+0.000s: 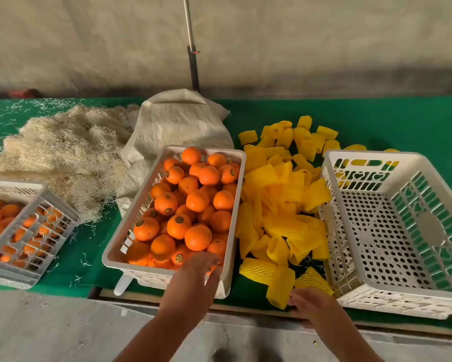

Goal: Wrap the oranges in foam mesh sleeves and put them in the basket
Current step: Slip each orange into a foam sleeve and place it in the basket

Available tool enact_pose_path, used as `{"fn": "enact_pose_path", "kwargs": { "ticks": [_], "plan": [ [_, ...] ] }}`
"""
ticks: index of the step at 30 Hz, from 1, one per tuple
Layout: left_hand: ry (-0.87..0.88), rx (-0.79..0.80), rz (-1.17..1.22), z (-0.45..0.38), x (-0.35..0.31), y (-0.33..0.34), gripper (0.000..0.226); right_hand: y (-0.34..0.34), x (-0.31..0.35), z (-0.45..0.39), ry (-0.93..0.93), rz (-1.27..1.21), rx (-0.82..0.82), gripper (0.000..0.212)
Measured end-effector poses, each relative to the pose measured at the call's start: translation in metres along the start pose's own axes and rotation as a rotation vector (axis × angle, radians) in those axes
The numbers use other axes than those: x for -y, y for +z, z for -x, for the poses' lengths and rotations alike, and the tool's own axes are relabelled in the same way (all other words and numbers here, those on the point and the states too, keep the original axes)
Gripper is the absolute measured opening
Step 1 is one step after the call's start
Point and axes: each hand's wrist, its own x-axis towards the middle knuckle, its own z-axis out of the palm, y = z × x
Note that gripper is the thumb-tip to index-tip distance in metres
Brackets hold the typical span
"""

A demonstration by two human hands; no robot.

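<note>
- The left hand [193,278] is reaching over the near rim of the middle basket [110,252], its fingers blurred and loosely spread above the oranges [191,202]; its grip is closing on nothing that can be made out.
- The right hand [311,304] is lying at the near edge of the surface [402,121], fingers curling by the nearest foam mesh sleeve [281,288]; whether its grip is pinching that sleeve cannot be told.
- The oranges are sitting heaped in the middle basket, several showing small dark round stickers.
- The yellow foam mesh sleeves [285,194] are lying in a loose pile on the green-covered surface, between the middle basket and the right basket [381,301].
- The right basket, white and perforated, is standing just beside the sleeve pile with nothing visible inside it.
- A third basket [37,259], grey-white, is sitting at the left edge, well apart from the hands, holding more oranges.
- A mound of pale wood-wool shavings [63,155] is spreading across the far left of the surface.
- A white woven sack [178,124] is slumping behind the middle basket, touching the shavings.
- A thin pole [191,48] is rising behind the sack against a pale wall.
</note>
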Motion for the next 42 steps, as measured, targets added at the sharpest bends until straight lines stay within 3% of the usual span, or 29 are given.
{"fn": "enact_pose_path", "kwargs": {
  "ticks": [4, 17, 20, 23, 27, 30, 33, 37, 42],
  "plan": [
    [0.061, -0.125, -0.224, -0.040, 0.013, -0.004, 0.037, 0.020, 0.021, 0.000, -0.088, 0.106, 0.027, 0.010],
    [-0.001, 0.025, -0.471, -0.090, 0.053, 0.001, 0.072, 0.032, 0.032, -0.011, -0.185, 0.367, -0.074, 0.019],
    [0.006, 0.024, -0.413, -0.091, 0.061, -0.001, 0.071, 0.028, 0.028, -0.030, -0.186, 0.467, -0.113, 0.022],
    [0.005, -0.042, -0.285, -0.086, 0.067, 0.000, 0.072, 0.027, 0.023, -0.051, -0.163, 0.524, -0.186, 0.012],
    [0.059, -0.145, -0.145, -0.072, 0.070, 0.003, 0.075, 0.033, 0.027, -0.078, -0.176, 0.586, -0.229, 0.031],
    [0.065, -0.113, -0.028, -0.060, 0.065, 0.004, 0.078, 0.043, 0.036, -0.096, -0.174, 0.730, -0.243, 0.048],
    [0.056, -0.083, 0.020, -0.054, 0.059, 0.003, 0.079, 0.052, 0.044, -0.110, -0.105, 0.977, -0.239, 0.052],
    [0.088, -0.021, 0.080, -0.055, 0.053, -0.001, 0.082, 0.062, 0.060, -0.115, 0.004, 1.001, -0.298, 0.056],
    [0.210, 0.024, 0.168, -0.063, 0.039, -0.010, 0.089, 0.065, 0.069, -0.082, -0.228, 0.944, -0.463, 0.035]
  ]
}}
